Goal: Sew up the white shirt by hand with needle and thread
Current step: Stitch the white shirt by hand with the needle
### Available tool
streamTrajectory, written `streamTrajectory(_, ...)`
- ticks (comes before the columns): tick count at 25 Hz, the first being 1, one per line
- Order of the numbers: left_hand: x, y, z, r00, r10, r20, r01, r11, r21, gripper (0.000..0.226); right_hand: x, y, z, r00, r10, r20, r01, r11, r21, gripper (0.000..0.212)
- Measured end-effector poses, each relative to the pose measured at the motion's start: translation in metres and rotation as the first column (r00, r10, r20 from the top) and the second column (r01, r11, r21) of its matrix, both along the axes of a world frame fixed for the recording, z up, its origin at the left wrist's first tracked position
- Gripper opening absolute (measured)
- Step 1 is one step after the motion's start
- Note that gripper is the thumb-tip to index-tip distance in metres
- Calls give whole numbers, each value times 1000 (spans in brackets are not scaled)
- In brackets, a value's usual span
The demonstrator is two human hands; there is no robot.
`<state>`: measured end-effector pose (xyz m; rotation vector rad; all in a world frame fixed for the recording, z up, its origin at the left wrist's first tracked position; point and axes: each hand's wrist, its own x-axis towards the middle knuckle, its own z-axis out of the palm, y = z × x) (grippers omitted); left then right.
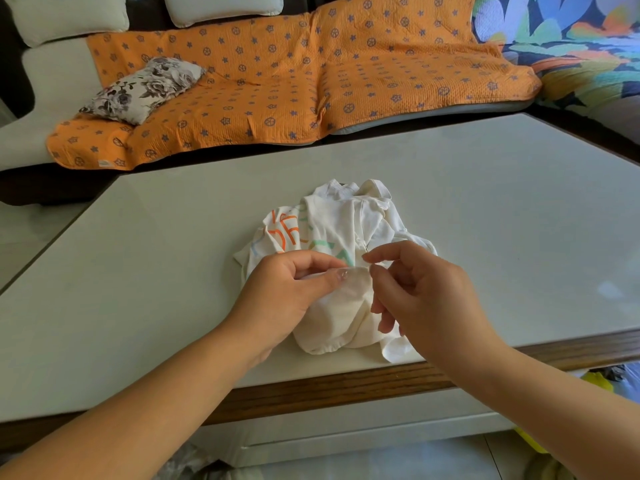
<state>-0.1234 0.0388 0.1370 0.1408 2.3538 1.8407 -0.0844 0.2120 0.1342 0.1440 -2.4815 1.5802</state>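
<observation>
Left hand point(287, 287), right hand point(424, 289) on white shirt point(341, 216) — orange-green lettering point(288, 233) illegible.

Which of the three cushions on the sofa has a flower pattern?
The small cushion lying on the orange cover, at the left: it has grey flowers. The far-left back cushion and the middle back cushion are plain and pale.

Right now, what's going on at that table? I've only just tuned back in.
A person is hand-sewing a bunched white shirt that lies near the front edge of the pale table. The left hand pinches up a fold of the fabric between thumb and fingers. The right hand is close beside it at a seam, thumb and forefinger pinching what looks like the needle. The thread is too fine to make out.
</observation>
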Motion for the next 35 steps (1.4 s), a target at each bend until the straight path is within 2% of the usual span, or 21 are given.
streamTrajectory(2,0,0,0,1000,6,5,-6,1000,26,4,5,1,2,999,-2,-36,2,1000,0,19)
streamTrajectory(6,0,0,0,1000,9,-5,-9,999,41,3,6,1,-2,999,25,45,-27,998,59,22)
streamTrajectory(13,0,0,1,1000,3,3,-3,999,54,5,2,-1,-3,993,24,112,-26,999,18,24)
streamTrajectory(28,1,0,2,1000,1,-15,-1,998,60,14,2,-2,-4,994,18,109,-20,1000,14,23)
streamTrajectory(35,3,0,3,997,11,-81,-12,1000,-12,7,2,-4,-6,998,-2,67,-3,997,76,23)
